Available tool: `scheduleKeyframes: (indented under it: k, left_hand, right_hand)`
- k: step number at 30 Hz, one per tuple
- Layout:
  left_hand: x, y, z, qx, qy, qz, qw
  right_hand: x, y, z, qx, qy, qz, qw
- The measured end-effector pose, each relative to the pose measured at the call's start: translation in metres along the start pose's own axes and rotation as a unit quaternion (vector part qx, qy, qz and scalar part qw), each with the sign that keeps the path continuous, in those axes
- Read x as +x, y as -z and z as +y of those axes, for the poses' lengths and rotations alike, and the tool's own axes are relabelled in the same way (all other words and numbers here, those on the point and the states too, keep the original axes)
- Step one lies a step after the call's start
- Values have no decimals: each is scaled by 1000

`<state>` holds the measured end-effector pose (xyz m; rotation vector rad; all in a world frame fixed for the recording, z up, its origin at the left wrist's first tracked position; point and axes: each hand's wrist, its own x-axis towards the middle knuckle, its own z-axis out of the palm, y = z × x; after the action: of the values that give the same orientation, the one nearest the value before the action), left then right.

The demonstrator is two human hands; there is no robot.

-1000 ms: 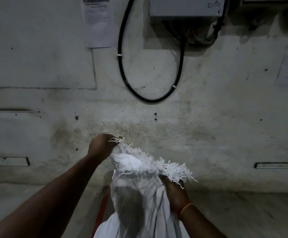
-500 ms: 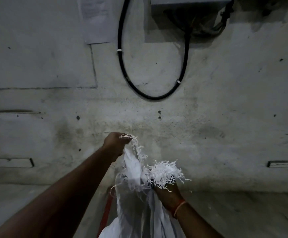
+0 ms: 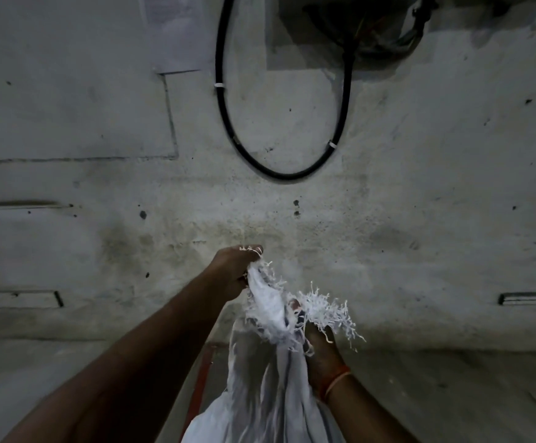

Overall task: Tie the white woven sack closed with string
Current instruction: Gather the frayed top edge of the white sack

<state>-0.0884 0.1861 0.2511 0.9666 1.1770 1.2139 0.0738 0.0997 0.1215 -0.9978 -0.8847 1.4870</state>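
The white woven sack stands upright at the bottom centre, its frayed top edge gathered into a bunch. My left hand grips the upper left corner of the sack's mouth and holds it up. My right hand, an orange band at its wrist, clutches the gathered neck lower down on the right, with frayed white threads spilling over its fingers. I see no separate string; if there is one, it is lost among the threads.
A stained concrete wall rises right behind the sack, with a black cable loop and a paper notice fixed to it. A red bar shows beside the sack on the left. Grey floor lies to either side.
The sack's mouth, spread wide a second ago, is now bunched tighter. My left hand has moved right toward my right hand, still holding the corner.
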Motion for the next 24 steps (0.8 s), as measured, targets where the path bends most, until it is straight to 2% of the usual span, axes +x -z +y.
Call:
scheduleKeyframes:
  k: [3, 6, 10, 12, 15, 17, 20, 22, 24]
  left_hand:
    - [1, -5, 2, -35, -9, 4, 999]
    - [-1, -9, 1, -56, -14, -14, 998]
    - [-10, -13, -4, -15, -48, -110, 993]
    - [-18, -9, -8, 37, -89, -100, 990]
    - [-26, 17, -28, 24, -77, -97, 992]
    - [-34, 43, -49, 67, -85, -111, 988]
    - [-46, 79, -93, 243, -59, -173, 953]
    - [-55, 86, -120, 373, -54, -200, 905]
    - [-63, 78, -137, 449, -94, -218, 862]
  right_hand:
    - [1, -12, -11, -25, 114, -29, 993]
    - [5, -18, -12, -60, 128, -66, 988]
    - [-2, -22, -18, -58, 153, -21, 986]
    - [-5, -22, -20, -23, 143, -4, 989]
    - [-12, -15, -24, 11, 125, 7, 992]
    - [-14, -11, -25, -10, 126, 27, 992]
    - [-14, -9, -23, -16, 115, 48, 992]
    - [-13, -12, -22, -7, 99, 51, 994]
    - [-16, -18, -23, 12, 100, 44, 994]
